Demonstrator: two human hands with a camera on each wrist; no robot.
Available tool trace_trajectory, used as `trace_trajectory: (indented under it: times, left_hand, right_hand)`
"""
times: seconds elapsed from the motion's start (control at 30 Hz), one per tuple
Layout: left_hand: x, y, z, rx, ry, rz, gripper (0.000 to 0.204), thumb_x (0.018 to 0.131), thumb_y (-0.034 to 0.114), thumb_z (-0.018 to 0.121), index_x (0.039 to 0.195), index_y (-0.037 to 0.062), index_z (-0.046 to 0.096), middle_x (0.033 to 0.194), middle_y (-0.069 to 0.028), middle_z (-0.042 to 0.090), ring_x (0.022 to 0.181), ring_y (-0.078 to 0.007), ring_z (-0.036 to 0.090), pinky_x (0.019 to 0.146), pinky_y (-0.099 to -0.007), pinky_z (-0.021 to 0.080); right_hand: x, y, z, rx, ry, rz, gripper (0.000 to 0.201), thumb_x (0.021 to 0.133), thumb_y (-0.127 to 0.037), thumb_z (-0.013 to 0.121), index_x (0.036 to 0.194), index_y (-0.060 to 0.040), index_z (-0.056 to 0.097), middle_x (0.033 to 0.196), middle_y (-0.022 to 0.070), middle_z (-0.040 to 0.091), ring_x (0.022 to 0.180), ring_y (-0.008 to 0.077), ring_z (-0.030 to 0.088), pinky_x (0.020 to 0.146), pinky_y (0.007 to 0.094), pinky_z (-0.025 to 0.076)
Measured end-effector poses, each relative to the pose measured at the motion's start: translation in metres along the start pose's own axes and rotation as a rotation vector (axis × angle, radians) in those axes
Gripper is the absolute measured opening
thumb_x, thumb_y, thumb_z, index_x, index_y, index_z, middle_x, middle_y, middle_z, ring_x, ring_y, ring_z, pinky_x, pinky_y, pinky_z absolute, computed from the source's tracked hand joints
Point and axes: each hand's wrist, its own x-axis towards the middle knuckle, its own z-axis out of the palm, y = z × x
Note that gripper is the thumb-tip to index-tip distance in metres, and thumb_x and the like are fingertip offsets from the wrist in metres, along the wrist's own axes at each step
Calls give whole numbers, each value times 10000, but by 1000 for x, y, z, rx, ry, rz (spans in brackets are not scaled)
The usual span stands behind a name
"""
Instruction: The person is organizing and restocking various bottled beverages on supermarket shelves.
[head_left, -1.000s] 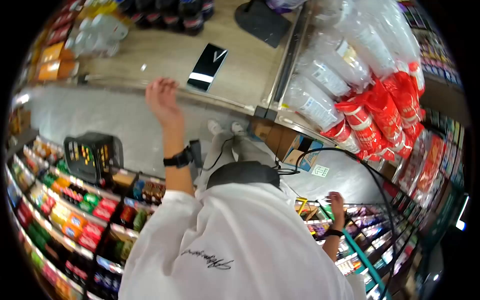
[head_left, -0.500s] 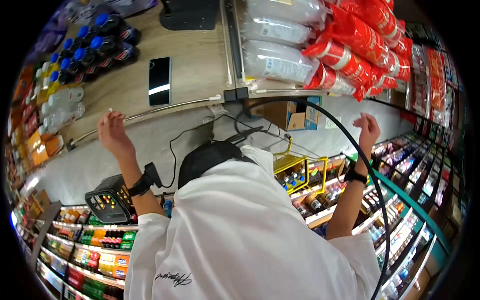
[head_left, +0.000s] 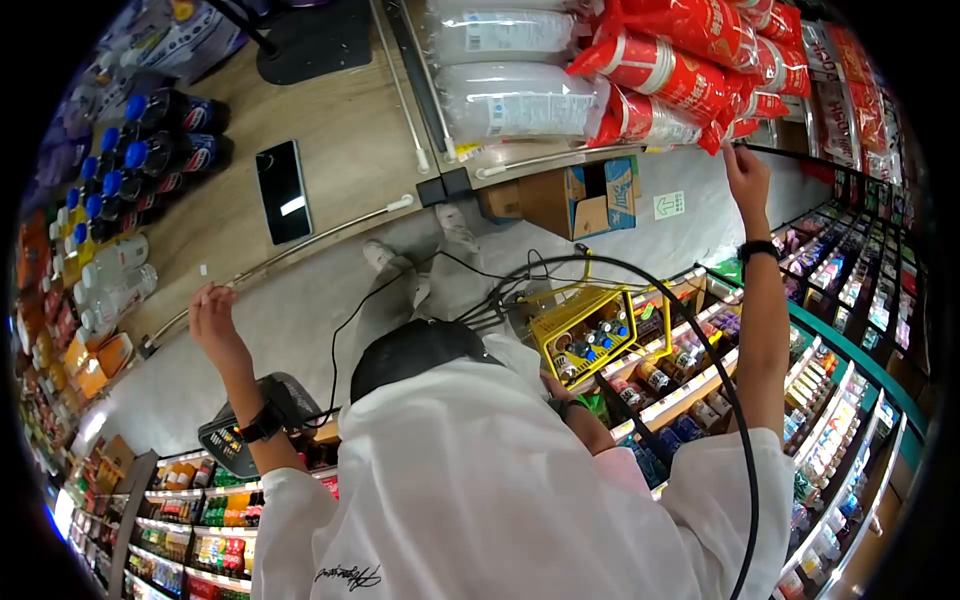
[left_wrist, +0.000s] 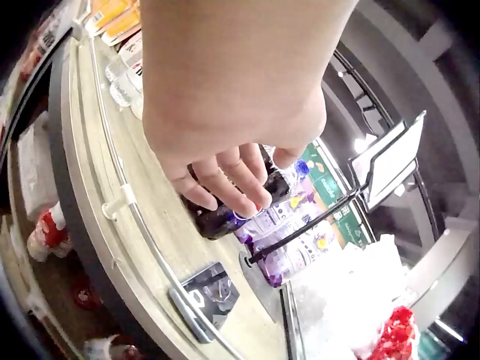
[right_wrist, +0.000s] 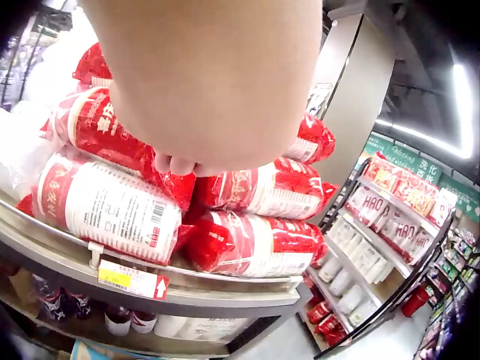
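My right hand [head_left: 748,185] is at the lower edge of the red-wrapped packs [head_left: 665,75] in the head view. In the right wrist view, its fingertips [right_wrist: 176,163] are against a red wrapper [right_wrist: 176,186]; the palm and thumb are hidden, and a grip cannot be made out. My left hand [head_left: 217,325] hangs with loosely bent, empty fingers near the shelf's front rail. A dark phone [head_left: 284,192] lies on the wooden shelf [head_left: 335,160]. Dark bottles with blue caps [head_left: 182,152] stand behind the left fingers [left_wrist: 232,180] in the left wrist view.
Clear bags [head_left: 520,100] lie left of the red packs. Below are a cardboard box [head_left: 560,205], a yellow basket [head_left: 590,335] with bottles, a black basket [head_left: 235,440] and loose cables. Another forearm [head_left: 585,425] shows beside the yellow basket. Drink shelves [head_left: 225,505] line the lower left.
My right hand has risen to the red packs. The left hand remains beside the shelf edge, lower in view. The head view has shifted, and a forearm has appeared by the yellow basket.
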Motion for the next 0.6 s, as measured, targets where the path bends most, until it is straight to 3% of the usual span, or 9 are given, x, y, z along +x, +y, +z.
trace_trajectory:
  times: [0.17,0.23,0.27,0.37,0.43,0.5,0.6]
  left_hand:
    - [-34,-4,21,70,38,-27,226,1039,136,523,1149,-46,600,943,-131,680,914,-235,659,861,-373,541]
    - [-43,-12,44,22,46,-72,231,1035,142,531,1140,-52,598,934,-134,679,914,-235,658,853,-376,542]
    - [-50,-16,59,49,50,-69,234,1030,141,542,1143,-54,603,938,-139,682,909,-233,668,858,-386,558]
    - [-66,-22,106,148,14,-88,231,1023,130,556,1146,-57,612,954,-146,687,906,-236,680,870,-398,574]
    - [-72,-23,130,164,-13,-103,217,1022,103,550,1154,-56,618,971,-148,695,912,-234,690,883,-394,579]
    - [-79,-18,151,290,-235,-125,240,1035,138,538,1176,-39,619,1021,-146,692,981,-236,678,917,-377,548]
    - [-84,-14,174,409,-395,-185,227,1033,111,559,1193,-39,617,1042,-132,702,992,-214,677,934,-355,531]
  right_hand:
    - [25,37,28,62,38,2,376,962,-204,714,711,37,572,535,42,437,504,88,353,465,314,302]
    - [36,40,31,242,296,-124,324,967,-178,706,749,47,626,561,-13,516,521,54,392,473,266,329]
    - [37,43,28,280,301,-73,301,980,-146,673,758,56,662,596,-34,566,546,36,452,489,235,358]
    - [48,62,24,530,416,-94,307,983,-107,631,721,51,655,601,-7,575,543,43,472,486,234,350]
    - [64,51,19,622,503,-123,392,984,-134,529,642,36,616,591,42,579,484,68,428,473,228,290]
    - [83,58,21,793,553,-124,433,962,-166,461,601,41,580,573,87,570,451,121,436,456,248,289]
    - [111,79,32,1026,519,-72,447,930,-201,422,573,37,547,552,128,546,441,175,445,449,276,310]
